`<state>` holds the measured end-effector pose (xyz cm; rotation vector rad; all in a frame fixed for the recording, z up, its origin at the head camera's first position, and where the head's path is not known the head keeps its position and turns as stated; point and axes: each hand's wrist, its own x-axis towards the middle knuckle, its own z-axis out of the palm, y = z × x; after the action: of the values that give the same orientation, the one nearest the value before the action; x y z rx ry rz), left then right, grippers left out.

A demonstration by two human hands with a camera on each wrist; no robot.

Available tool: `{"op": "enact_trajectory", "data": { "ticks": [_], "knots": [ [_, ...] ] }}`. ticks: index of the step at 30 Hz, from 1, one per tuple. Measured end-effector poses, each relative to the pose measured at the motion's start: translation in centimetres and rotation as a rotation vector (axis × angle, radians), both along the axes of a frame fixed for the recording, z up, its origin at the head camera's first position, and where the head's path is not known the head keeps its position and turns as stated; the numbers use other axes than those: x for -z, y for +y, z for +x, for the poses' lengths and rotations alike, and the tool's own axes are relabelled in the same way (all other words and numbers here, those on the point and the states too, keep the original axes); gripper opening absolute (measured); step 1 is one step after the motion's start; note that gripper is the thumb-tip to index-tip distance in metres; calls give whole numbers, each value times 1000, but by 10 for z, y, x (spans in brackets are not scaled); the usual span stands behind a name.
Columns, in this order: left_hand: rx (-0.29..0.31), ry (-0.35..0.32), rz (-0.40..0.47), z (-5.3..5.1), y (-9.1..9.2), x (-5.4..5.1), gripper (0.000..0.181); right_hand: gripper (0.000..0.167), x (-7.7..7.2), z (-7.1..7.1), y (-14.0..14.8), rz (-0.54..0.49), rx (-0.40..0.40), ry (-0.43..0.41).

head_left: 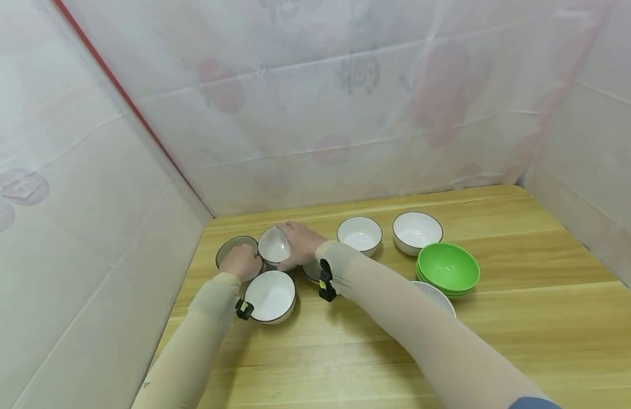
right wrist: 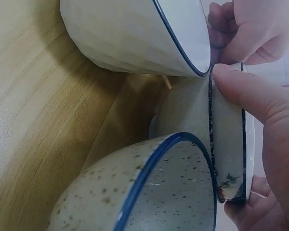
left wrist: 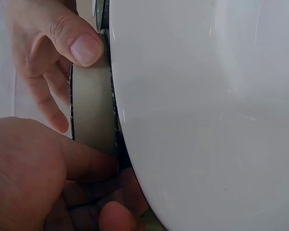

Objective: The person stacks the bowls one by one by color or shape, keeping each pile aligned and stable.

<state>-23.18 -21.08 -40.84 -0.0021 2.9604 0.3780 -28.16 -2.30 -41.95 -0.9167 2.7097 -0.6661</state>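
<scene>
My right hand (head_left: 300,244) grips a tilted white bowl (head_left: 272,245) with a dark rim at the back left of the table. In the right wrist view its thumb lies on the bowl's wall (right wrist: 229,139), where two dark rims show close together. My left hand (head_left: 242,263), fingers curled, is at the rim on the left side, in front of a greyish bowl (head_left: 228,247). The left wrist view shows one left finger against the bowl's side (left wrist: 90,103); the fingertips' exact hold is partly hidden. A white bowl (head_left: 270,295) stands nearest, just below both hands.
A speckled bowl with a blue rim (right wrist: 135,187) stands beside the right hand. Further right are two white bowls (head_left: 360,232) and a stack of green bowls (head_left: 448,267). My right forearm partly covers another white bowl (head_left: 438,296). Fabric walls (head_left: 315,113) border the wooden table (head_left: 520,318).
</scene>
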Motion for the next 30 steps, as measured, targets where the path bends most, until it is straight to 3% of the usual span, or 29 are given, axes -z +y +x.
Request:
{"op": "enact_trajectory", "data": {
  "ticks": [7,12,23,30],
  "knots": [
    [17,-10,-5,-2,3,1,27,111,4,-4,6,7,-5,-11],
    [35,-6,8,-3,2,0,31,113,-3,-6,23,-20,-18,-21],
    [72,49,48,6,-11,-1,45,108,-39,5,97,121,-105,64],
    [65,99,96,17,-29,3,46,110,-39,15,138,141,-156,139]
  ]
}}
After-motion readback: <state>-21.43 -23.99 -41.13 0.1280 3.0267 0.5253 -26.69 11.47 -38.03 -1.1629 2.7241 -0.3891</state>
